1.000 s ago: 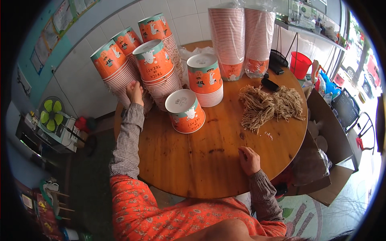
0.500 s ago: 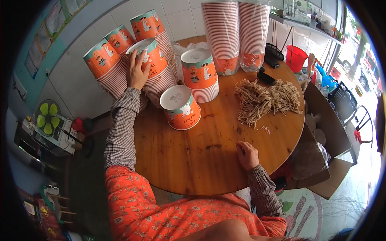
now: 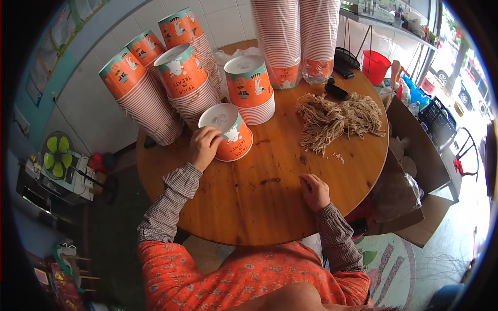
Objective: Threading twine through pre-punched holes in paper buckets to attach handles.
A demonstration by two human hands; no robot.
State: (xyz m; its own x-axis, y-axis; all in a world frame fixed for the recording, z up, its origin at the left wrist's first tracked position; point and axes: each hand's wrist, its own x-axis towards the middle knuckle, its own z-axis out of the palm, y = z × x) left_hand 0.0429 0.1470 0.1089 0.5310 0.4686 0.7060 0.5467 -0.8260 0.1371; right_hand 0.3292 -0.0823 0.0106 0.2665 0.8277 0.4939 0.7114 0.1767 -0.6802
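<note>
Standing base-up on the bench (image 3: 249, 217), the single tub (image 3: 236, 144) rests on its wide rim, probably because that footing is steadiest. Just beyond it is a short stack (image 3: 251, 93) of nested tubs, and to its left a cluster of taller stacks (image 3: 185, 83), likewise upside down; nesting likely saves room. Farther beyond, clear wrap seems to keep two tall stacks (image 3: 278, 44) together. A heap of tan cords (image 3: 340, 122) lies to the tub's right.

At the tub's near left side, the left hand (image 3: 205, 147) is fairly narrow, fingers bent against the wall; I cannot tell whether it grips or merely touches. Right of the tub and nearer the person, the right hand (image 3: 315, 193) rests half-curled on the bench, nothing visible in it, its palm hidden.
</note>
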